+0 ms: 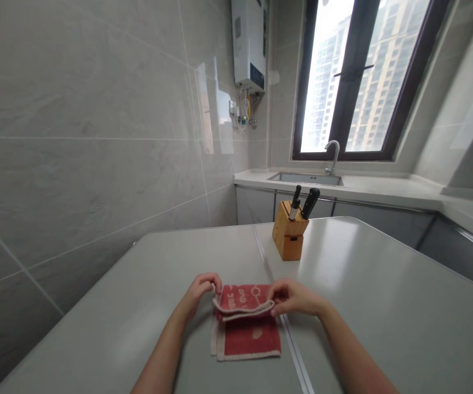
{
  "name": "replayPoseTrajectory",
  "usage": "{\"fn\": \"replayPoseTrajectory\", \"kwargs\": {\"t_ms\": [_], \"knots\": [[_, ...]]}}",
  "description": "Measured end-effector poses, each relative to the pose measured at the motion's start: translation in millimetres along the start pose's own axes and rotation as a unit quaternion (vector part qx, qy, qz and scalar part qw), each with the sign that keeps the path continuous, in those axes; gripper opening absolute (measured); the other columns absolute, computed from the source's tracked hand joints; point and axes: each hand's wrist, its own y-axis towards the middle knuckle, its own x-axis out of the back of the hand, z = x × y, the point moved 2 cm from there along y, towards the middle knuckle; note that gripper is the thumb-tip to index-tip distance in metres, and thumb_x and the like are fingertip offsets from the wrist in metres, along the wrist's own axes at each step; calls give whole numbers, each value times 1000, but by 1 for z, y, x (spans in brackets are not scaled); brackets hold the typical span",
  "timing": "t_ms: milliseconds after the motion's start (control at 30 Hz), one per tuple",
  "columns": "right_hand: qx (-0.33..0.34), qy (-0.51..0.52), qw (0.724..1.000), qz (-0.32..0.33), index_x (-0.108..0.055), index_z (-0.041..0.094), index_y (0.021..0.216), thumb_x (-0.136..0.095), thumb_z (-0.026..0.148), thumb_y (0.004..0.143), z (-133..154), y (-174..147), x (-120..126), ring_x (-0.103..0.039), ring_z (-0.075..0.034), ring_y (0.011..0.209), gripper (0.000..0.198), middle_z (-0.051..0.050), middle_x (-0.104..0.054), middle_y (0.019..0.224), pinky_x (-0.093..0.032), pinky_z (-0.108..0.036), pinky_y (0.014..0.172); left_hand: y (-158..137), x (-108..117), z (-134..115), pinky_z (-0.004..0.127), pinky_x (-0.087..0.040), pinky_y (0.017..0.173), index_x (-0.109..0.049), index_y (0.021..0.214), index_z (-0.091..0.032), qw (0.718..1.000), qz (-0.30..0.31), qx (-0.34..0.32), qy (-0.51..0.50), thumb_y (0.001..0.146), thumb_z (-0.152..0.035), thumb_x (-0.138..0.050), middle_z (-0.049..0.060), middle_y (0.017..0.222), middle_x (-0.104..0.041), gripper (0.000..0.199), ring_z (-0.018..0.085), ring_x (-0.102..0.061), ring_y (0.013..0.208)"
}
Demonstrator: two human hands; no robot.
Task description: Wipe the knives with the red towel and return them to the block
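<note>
A red towel (253, 336) with pale edges and a pale pattern lies on the grey-white table, partly folded over itself. Its upper layer is lifted and bent back, with the near edge of that layer raised off the part below. My left hand (203, 290) pinches the left side of this raised layer, fingers curled over it. At the right side, my right hand (296, 298) grips the corner of the same layer between thumb and fingers. The lower part of the towel rests flat toward me, its pale border showing at the left and near edges.
A wooden knife block (292, 246) with several black-handled knives stands farther back on the table (384, 284). A metal strip (263, 251) runs across the tabletop. Behind are a counter with a sink (306, 178) and faucet (335, 150), a water heater (248, 44), and a tiled wall at left.
</note>
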Motion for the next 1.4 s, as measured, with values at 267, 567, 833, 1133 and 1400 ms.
{"fn": "replayPoseTrajectory", "kwargs": {"t_ms": [267,567,833,1133,1400], "knots": [[-9,-17,999,28,-69,15,80,-70,39,69,-2,-5,-2,-59,-15,67,26,-3,-67,73,-44,-26,65,6,-12,13,29,-40,70,-61,61,-18,980,-105,8,171,76,-28,-46,3,64,-59,23,20,-53,69],[13,-329,887,-324,-65,18,97,-54,30,82,-30,11,4,-56,-19,80,23,-6,-58,84,-42,-31,77,2,-21,28,38,-32,88,-68,90,-22,839,-93,19,536,83,-27,-51,6,103,-60,19,24,-50,101],[-36,-430,865,-257,-62,26,109,-71,42,69,-35,13,-7,-53,-26,97,44,-7,-55,98,-37,-35,82,4,-22,27,32,-37,79,-60,82,-19,834,-57,-25,549,85,-25,-52,5,92,-61,11,21,-53,92],[28,-391,872,-295,-56,20,80,-65,18,70,-24,11,-11,-52,-18,83,14,-1,-56,85,-35,-27,73,2,-34,11,39,-35,84,-56,91,-20,828,-119,-118,535,91,-28,-43,5,90,-63,15,23,-54,90],[22,-433,812,-391,-51,21,80,-57,16,75,-25,8,5,-52,-19,77,9,-1,-58,78,-34,-28,68,4,-40,29,45,-36,92,-49,113,-17,821,-150,-162,527,88,-29,-48,11,110,-58,28,26,-50,105]]}}
